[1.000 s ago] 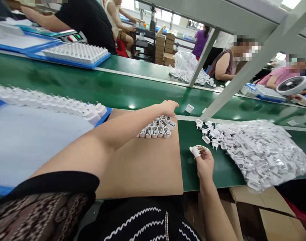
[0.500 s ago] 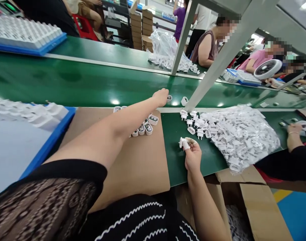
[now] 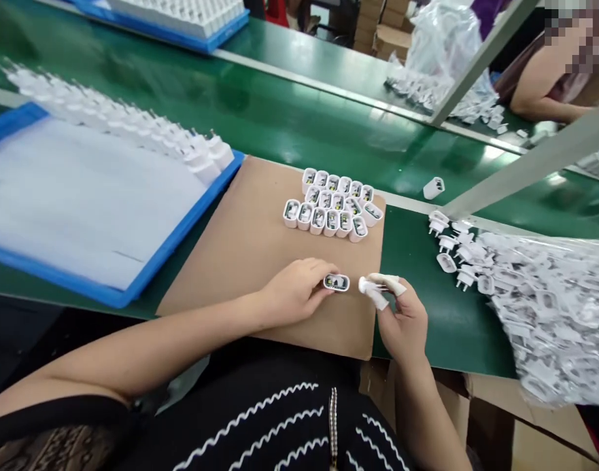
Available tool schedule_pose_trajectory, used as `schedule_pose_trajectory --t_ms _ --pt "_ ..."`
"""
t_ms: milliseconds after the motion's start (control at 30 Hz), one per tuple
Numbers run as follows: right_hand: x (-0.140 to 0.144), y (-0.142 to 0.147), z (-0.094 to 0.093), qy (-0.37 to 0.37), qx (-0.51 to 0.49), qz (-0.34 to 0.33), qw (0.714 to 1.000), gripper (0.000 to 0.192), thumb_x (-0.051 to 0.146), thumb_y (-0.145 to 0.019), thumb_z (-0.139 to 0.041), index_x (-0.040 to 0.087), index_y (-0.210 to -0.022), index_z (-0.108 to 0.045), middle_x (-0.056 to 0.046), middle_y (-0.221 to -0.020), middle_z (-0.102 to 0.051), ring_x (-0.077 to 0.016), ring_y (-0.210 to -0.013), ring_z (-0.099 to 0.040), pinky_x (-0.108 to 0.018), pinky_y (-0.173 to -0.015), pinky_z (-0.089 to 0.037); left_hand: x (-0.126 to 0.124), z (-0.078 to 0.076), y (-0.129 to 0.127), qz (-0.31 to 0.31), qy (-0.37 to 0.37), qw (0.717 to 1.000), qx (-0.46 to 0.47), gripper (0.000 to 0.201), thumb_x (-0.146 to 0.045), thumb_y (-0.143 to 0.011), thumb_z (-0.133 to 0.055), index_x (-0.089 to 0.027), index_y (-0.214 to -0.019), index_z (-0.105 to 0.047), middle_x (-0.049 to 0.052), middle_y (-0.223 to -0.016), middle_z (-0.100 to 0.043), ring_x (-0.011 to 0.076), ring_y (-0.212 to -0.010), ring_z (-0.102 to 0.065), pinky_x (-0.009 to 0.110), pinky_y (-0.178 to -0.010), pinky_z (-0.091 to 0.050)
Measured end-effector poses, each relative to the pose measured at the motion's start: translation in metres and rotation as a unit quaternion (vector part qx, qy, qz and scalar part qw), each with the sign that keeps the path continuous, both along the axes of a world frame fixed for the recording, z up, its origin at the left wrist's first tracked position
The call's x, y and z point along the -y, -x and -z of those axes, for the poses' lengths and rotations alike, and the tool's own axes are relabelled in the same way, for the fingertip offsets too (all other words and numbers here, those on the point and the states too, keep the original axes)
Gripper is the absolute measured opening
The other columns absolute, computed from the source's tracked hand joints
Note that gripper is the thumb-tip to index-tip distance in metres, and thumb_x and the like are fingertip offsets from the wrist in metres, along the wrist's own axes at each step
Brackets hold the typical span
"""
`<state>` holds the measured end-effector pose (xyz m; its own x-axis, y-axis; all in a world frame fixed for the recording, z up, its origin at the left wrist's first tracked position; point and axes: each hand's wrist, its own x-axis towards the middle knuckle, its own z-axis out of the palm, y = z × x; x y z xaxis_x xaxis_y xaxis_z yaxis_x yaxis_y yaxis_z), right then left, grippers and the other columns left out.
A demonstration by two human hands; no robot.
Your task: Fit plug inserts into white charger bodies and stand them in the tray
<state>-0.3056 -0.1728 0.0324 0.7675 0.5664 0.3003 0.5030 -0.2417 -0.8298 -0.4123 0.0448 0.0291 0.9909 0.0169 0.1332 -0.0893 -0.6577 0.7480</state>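
The left hand point(image 3: 299, 292) has its grip clamped on a white case point(image 3: 337, 282) over the cardboard sheet point(image 3: 221, 261), open end showing the parts inside. The right hand point(image 3: 403, 322), its grip closed around a plug piece point(image 3: 363, 286), is just beside it, the two pieces apart. Tilting the case too far could spill its insides, since nothing covers that end. The white finger covers point(image 3: 378, 300) might let the small plug piece slide. A careless reach could topple the standing cases point(image 3: 331, 221) farther back on the sheet
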Motion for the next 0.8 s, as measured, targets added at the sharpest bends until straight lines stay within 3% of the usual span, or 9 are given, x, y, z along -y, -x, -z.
schedule_pose_trajectory --t_ms 133,267,400,600,800 --pt "-0.023 0.007 -0.013 0.108 0.189 -0.075 0.973 0.041 0.007 -0.097 -0.05 0.025 -0.128 -0.068 -0.008 -0.11 -0.073 -0.0234 -0.104 -0.068 -0.037 -0.088 -0.059 -0.005 0.02 0.0 -0.02 0.089 0.994 0.052 0.042 -0.033 -0.093 -0.074 -0.018 -0.13 -0.062 0.011 -0.126 -0.07 0.0262 -0.115 -0.063 0.043 -0.103 -0.05" --pt "-0.035 0.008 -0.02 0.161 0.274 -0.102 0.943 0.046 0.003 -0.094 -0.047 0.025 -0.131 -0.065 -0.008 -0.104 -0.07 -0.0243 -0.098 -0.066 -0.039 -0.083 -0.059 -0.007 0.027 -0.003 -0.019 0.128 0.99 0.049 0.019 -0.032 -0.096 -0.07 -0.02 -0.111 -0.07 0.007 -0.108 -0.073 0.0235 -0.101 -0.064 0.04 -0.095 -0.052" --pt "-0.042 0.007 -0.022 0.187 0.302 -0.135 0.925 0.047 0.001 -0.093 -0.045 0.024 -0.129 -0.065 -0.008 -0.096 -0.068 -0.0243 -0.091 -0.064 -0.038 -0.079 -0.057 -0.006 0.03 -0.004 -0.024 0.136 0.99 0.041 0.015 -0.029 -0.095 -0.069 -0.02 -0.106 -0.071 0.008 -0.106 -0.073 0.0246 -0.099 -0.062 0.041 -0.094 -0.051" --pt "-0.047 0.005 -0.026 0.172 0.316 -0.143 0.922 0.043 -0.001 -0.093 -0.047 0.022 -0.126 -0.064 -0.008 -0.095 -0.065 -0.0237 -0.091 -0.061 -0.035 -0.079 -0.054 -0.007 0.03 -0.005 -0.016 0.138 0.989 0.043 0.012 -0.025 -0.094 -0.069 -0.018 -0.103 -0.071 0.008 -0.106 -0.072 0.0242 -0.099 -0.062 0.04 -0.094 -0.05" --pt "-0.054 0.009 -0.037 0.205 0.322 -0.163 0.91 0.033 -0.002 -0.091 -0.045 0.021 -0.102 -0.067 -0.006 -0.086 -0.062 -0.0216 -0.08 -0.055 -0.032 -0.07 -0.049 -0.007 0.028 -0.004 -0.016 0.14 0.989 0.039 0.014 -0.018 -0.092 -0.067 -0.018 -0.105 -0.071 0.008 -0.107 -0.071 0.0234 -0.099 -0.061 0.038 -0.093 -0.049"
